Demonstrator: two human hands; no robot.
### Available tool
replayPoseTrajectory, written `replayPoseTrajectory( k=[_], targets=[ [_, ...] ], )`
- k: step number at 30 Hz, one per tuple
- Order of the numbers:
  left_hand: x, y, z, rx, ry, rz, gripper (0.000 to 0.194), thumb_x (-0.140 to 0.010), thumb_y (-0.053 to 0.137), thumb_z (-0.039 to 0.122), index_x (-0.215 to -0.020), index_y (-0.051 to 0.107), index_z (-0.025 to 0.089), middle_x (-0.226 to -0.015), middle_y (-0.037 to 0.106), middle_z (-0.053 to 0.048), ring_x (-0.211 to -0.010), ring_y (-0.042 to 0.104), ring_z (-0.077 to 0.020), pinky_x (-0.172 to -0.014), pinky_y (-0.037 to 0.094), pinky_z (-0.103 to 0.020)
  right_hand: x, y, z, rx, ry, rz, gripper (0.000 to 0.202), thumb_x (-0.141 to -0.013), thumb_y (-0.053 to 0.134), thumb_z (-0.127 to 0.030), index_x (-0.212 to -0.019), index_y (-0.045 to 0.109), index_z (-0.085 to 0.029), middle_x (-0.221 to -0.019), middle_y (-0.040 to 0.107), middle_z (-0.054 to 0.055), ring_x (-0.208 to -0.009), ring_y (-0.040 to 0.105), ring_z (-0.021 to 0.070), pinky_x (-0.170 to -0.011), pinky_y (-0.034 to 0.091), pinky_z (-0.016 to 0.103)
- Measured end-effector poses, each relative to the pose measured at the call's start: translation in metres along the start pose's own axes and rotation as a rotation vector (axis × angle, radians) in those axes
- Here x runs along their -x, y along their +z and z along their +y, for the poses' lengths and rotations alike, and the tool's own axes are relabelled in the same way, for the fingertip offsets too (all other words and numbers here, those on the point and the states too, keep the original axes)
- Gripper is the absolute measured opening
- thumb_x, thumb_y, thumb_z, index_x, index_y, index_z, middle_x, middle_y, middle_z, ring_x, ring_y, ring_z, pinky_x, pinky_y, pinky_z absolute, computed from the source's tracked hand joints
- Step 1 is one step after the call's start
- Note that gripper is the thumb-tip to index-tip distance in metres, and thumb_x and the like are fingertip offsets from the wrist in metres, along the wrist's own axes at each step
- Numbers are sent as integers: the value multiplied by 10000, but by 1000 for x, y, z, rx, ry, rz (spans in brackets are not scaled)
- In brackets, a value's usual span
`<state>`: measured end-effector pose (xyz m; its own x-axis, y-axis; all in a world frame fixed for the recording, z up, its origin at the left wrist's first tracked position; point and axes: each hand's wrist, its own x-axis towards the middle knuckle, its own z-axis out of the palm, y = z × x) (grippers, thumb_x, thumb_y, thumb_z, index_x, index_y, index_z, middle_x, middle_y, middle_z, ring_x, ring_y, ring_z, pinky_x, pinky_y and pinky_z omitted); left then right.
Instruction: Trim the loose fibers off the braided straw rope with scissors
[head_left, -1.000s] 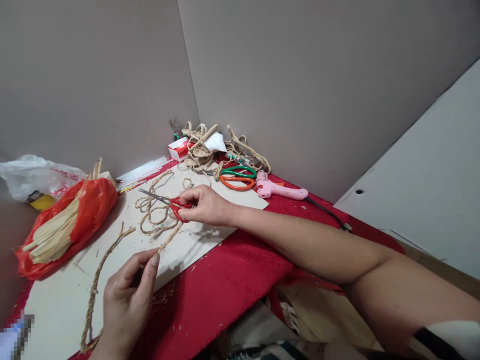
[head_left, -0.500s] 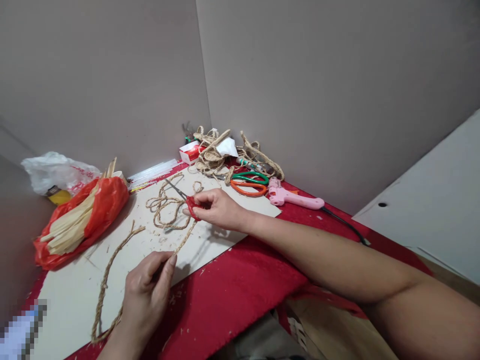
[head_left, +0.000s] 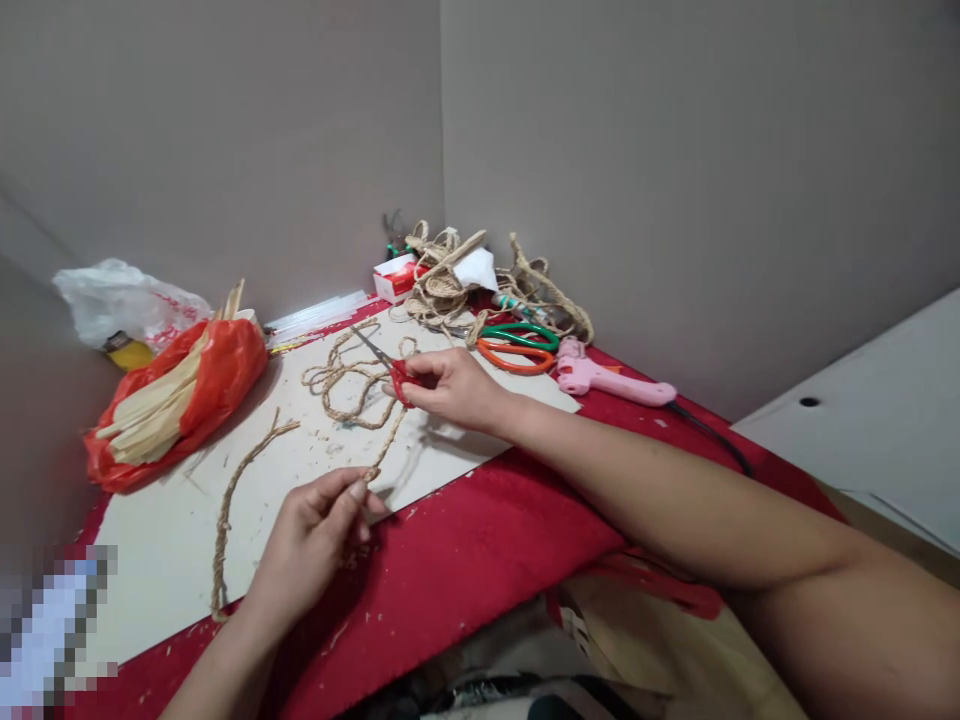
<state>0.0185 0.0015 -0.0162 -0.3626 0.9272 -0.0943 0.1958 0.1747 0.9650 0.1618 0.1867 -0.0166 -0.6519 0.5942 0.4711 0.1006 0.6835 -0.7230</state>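
Note:
My left hand [head_left: 326, 530] pinches a braided straw rope [head_left: 388, 438] between thumb and fingertips, near the front edge of the white board [head_left: 442, 440]. From there the rope runs up toward my right hand [head_left: 457, 388] and loops loosely on the board beyond it. My right hand is closed around the red handles of small scissors [head_left: 401, 380]; their dark blades point to the back left, over the looped rope. A frayed length of rope [head_left: 225, 510] curves across the board left of my left hand, its lower end hidden by my forearm.
An orange-red plastic bag [head_left: 225, 370] holding pale dried husks stands at the left. Large scissors with green and orange handles [head_left: 517, 350], a pink glue gun [head_left: 615, 382] with a black cord, and a rope pile [head_left: 442, 290] lie toward the wall corner.
The view has shifted, so the table sits higher and further right. My left hand has turned slightly, with more of its fingers showing at the rope. My right hand keeps the scissors.

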Motion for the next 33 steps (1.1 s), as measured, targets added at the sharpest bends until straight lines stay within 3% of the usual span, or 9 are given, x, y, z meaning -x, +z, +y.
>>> replayPoseTrajectory(
  k=[4, 7, 9, 12, 14, 17, 23, 33],
  targets=[
    [-4, -4, 7, 237, -161, -71, 295, -763, 681, 399, -897, 718, 139, -646, 640, -39, -348, 333, -57, -333, 298, -212, -5, -2, 6, 94, -43, 4, 194, -802, 570, -312, -737, 620, -137, -698, 541, -7, -599, 420, 68, -604, 320, 214],
    [-8, -8, 9, 367, -191, -10, 319, -728, 727, 350, -976, 704, 151, -687, 608, -2, -358, 294, -27, -318, 280, -183, -5, -6, 4, 98, -90, 143, 208, -783, 585, -297, -895, 638, -130, -879, 593, 43, -652, 483, 79, -644, 367, 223],
    [-9, -10, 11, 426, -186, 48, 329, -708, 752, 319, -987, 701, 152, -694, 593, 12, -365, 290, -16, -311, 271, -162, -1, -8, -2, 103, -128, 179, 195, -785, 576, -299, -851, 639, -127, -829, 591, 37, -641, 488, 82, -637, 370, 224],
    [-9, -11, 13, 487, -158, 133, 331, -697, 768, 276, -998, 697, 159, -710, 597, 17, -382, 310, -8, -319, 283, -135, 9, -7, -15, 195, -208, -5, 232, -814, 550, -330, -725, 643, -137, -685, 587, 17, -616, 477, 87, -597, 329, 221],
    [-9, -10, 14, 513, -140, 176, 316, -693, 772, 252, -987, 694, 165, -723, 612, 13, -390, 328, -10, -324, 290, -127, 16, -4, -22, 303, -246, -152, 265, -820, 544, -363, -707, 652, -149, -669, 612, 15, -605, 481, 90, -570, 287, 229],
    [-9, -9, 12, 532, -119, 216, 284, -686, 778, 247, -946, 690, 175, -716, 630, 9, -391, 355, -20, -324, 301, -130, 22, 1, -29, 490, -233, -260, 319, -803, 546, -439, -715, 662, -155, -695, 652, 32, -596, 497, 105, -542, 224, 251],
    [-9, -5, 11, 519, -94, 252, 280, -692, 775, 268, -943, 679, 192, -711, 639, 10, -397, 377, -38, -337, 338, -155, 23, 0, -33, 709, -226, -288, 444, -827, 473, -540, -830, 687, -151, -752, 677, 77, -663, 593, 181, -544, 232, 271],
    [-8, -2, 1, 397, -15, 310, 314, -712, 760, 292, -1004, 677, 215, -749, 674, -13, -448, 438, -68, -403, 392, -201, 23, 3, -33, 757, -221, -297, 450, -846, 463, -534, -852, 693, -148, -782, 687, 105, -708, 636, 218, -554, 293, 294]
  ],
)
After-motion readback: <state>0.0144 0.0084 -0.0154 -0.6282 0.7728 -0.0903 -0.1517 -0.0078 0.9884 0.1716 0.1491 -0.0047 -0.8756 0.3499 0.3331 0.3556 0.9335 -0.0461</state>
